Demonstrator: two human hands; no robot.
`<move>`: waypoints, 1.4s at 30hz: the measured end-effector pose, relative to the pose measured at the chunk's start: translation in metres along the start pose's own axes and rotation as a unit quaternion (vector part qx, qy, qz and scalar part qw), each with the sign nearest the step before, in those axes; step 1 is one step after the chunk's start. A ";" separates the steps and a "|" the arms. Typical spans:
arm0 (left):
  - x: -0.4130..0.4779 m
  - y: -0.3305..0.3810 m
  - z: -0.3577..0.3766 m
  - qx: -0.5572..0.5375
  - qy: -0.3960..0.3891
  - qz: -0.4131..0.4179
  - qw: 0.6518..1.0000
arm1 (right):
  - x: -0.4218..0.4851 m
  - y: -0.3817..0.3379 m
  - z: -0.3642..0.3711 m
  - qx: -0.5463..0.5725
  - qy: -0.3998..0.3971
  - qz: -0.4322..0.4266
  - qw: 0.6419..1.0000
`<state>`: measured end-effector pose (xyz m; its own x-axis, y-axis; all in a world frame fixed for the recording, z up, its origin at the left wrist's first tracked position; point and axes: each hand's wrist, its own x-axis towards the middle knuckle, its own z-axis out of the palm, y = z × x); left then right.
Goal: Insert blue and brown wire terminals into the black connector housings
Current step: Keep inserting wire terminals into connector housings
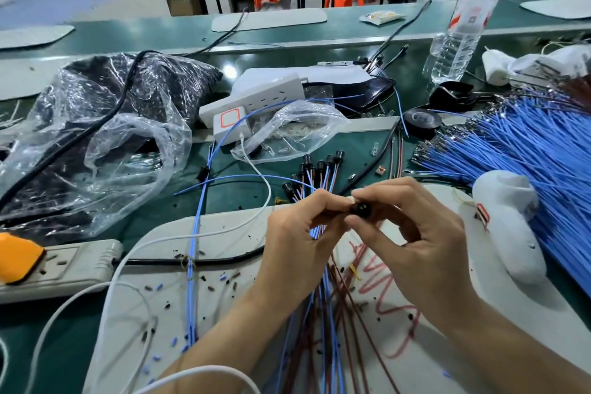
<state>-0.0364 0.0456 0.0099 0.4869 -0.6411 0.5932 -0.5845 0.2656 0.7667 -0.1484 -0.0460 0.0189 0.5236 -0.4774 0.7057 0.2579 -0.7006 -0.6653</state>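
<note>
Grip: your right hand [412, 233] pinches the small black plastic connector housing [360, 209]; left hand [300, 233] pinches thin blue and brown wires [324, 291]. Judged light, floppy: hold near ends.

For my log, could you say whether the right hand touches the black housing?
Touching: the head view shows the right hand pinching the black housing.

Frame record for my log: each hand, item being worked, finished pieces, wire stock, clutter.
left hand: grips blue and brown wires
right hand: pinches black connector housing
finished housings: wired, lying on green mat behind hands
blue wire stock: heaped at right
clutter: water bottle, tape roll, power strip
</note>
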 end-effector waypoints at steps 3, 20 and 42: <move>0.000 -0.001 -0.001 -0.014 0.001 -0.016 1.000 | 0.000 0.000 0.002 0.022 0.000 0.011 1.000; 0.001 -0.008 -0.001 -0.015 -0.010 -0.026 1.000 | 0.002 -0.005 0.000 0.002 -0.010 0.002 1.000; -0.001 -0.005 -0.006 -0.001 -0.083 -0.061 0.995 | 0.026 0.025 -0.038 -0.283 -0.339 0.171 0.881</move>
<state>-0.0302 0.0488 0.0072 0.4398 -0.7790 0.4470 -0.5265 0.1795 0.8310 -0.1592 -0.0963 0.0297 0.9059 -0.4204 0.0522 -0.3549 -0.8204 -0.4483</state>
